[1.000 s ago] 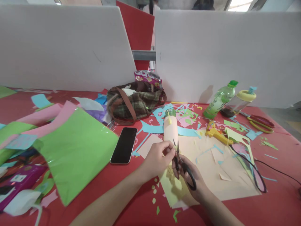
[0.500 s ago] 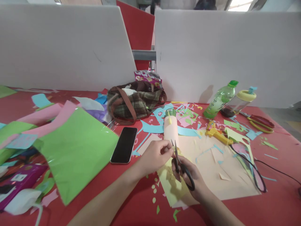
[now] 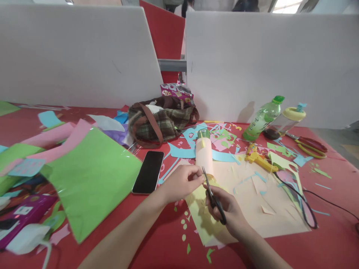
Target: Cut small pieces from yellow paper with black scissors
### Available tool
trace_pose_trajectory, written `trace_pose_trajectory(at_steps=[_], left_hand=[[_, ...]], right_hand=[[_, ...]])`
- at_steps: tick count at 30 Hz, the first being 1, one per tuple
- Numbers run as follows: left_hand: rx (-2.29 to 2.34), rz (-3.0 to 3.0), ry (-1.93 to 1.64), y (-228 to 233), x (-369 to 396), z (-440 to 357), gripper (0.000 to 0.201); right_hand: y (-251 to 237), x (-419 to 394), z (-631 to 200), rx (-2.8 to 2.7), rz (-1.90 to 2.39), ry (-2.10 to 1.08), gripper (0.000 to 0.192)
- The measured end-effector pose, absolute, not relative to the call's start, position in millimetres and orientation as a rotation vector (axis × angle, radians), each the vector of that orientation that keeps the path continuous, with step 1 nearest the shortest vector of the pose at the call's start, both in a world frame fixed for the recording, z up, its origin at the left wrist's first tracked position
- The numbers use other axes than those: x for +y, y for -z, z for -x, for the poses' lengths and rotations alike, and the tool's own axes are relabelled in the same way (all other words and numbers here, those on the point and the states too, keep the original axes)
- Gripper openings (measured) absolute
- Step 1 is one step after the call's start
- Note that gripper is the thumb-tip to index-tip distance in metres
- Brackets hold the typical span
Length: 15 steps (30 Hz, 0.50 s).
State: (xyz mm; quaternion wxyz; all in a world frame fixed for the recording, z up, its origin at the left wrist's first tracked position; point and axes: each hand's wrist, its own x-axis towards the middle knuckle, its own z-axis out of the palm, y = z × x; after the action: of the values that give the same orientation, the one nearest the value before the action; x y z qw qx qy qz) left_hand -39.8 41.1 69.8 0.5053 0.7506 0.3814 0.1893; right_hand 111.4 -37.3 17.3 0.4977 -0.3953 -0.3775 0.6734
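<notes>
Black-handled scissors (image 3: 215, 204) are gripped in my right hand (image 3: 226, 205), blades pointing up and away. My left hand (image 3: 183, 182) is closed in a pinch right beside the blade tips; whatever sits between its fingertips is too small to make out. Just beyond both hands lies a cylinder wrapped in pale pink paper (image 3: 204, 155), with a green cap at its far end and a small yellow piece on it. Beneath my hands is a yellow paper sheet (image 3: 200, 220) on top of a larger cream sheet (image 3: 280, 220).
A phone (image 3: 148, 172) and a large green sheet (image 3: 92, 183) lie to the left. A plaid bag (image 3: 165, 123) stands behind. On the right are a yellow glue gun (image 3: 259, 158) with a cord, a green bottle (image 3: 263, 117), a jar (image 3: 286, 121) and red-and-yellow-handled scissors (image 3: 311, 145).
The scissors and my right hand have shifted slightly left, and the blades look closer together. My left hand has moved a little left, still pinched.
</notes>
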Motion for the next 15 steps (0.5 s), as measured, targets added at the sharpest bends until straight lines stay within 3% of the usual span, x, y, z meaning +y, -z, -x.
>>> trace_pose_trajectory(at_steps=[8,15], left_hand=[[0.875,-1.828,-0.310,-72.5,39.9,38.0,0.017],[0.763,-1.992,-0.128,-72.3,33.0,32.5,0.015]], right_hand=[[-11.4,-36.6,-111.1,-0.882,0.874,-1.578,0.048],[-13.8,-35.9,-113.3,-0.877,0.908,-1.448,0.030]])
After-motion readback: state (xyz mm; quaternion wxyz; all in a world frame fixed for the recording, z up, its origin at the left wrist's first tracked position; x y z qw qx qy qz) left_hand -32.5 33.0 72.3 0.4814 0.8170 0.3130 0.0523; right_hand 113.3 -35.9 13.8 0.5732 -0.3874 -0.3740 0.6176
